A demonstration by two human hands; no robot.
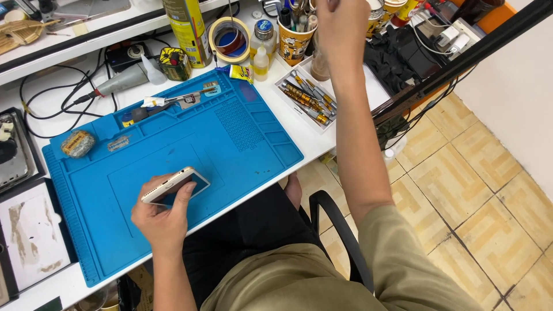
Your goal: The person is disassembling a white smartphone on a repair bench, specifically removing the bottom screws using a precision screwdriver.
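Your left hand [163,216] pinches the slim gold-edged smartphone [174,185] on its long edge, fingers wrapped round it, propping it upright on the near part of the blue silicone repair mat [242,138]. Your right hand [340,26] reaches far toward the yellow tool cup [292,43]; its fingers are cut off, so their state is unclear.

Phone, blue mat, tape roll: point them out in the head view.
phone [173,185], head view, on its long side edge.
blue mat [242,144], head view, on bare surface.
tape roll [214,43], head view, on its ring.
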